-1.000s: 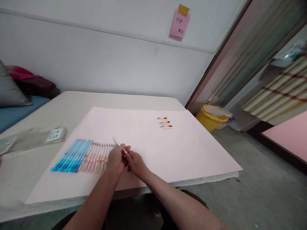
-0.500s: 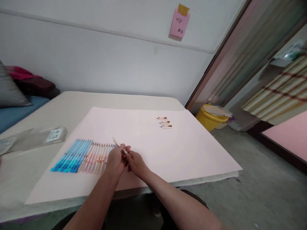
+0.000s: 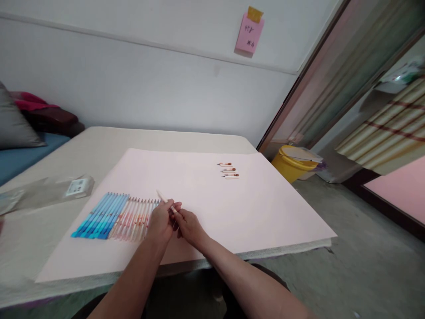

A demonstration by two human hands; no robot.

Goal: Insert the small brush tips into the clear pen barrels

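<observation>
Both my hands grip one slim, pale pen (image 3: 161, 195), held slanting over the pink sheet. Its whitish end points up and away to the left. My left hand (image 3: 161, 220) is closed around its middle, and my right hand (image 3: 190, 226) pinches the nearer end, which the fingers mostly hide. Left of my hands lies a row of blue pens (image 3: 101, 216), side by side with a row of pale pens with reddish prints (image 3: 131, 220). My left hand covers the right end of that row. Farther right lie three short brown-and-cream pen pieces (image 3: 229, 169) with thin pale parts beside them.
The large pink sheet (image 3: 259, 212) covers much of the cream table (image 3: 166, 138). A clear plastic bag (image 3: 46, 192) with a white label lies at the left. A yellow bucket (image 3: 288, 166) stands on the floor beyond the right edge; a white wall (image 3: 149, 84) rises behind.
</observation>
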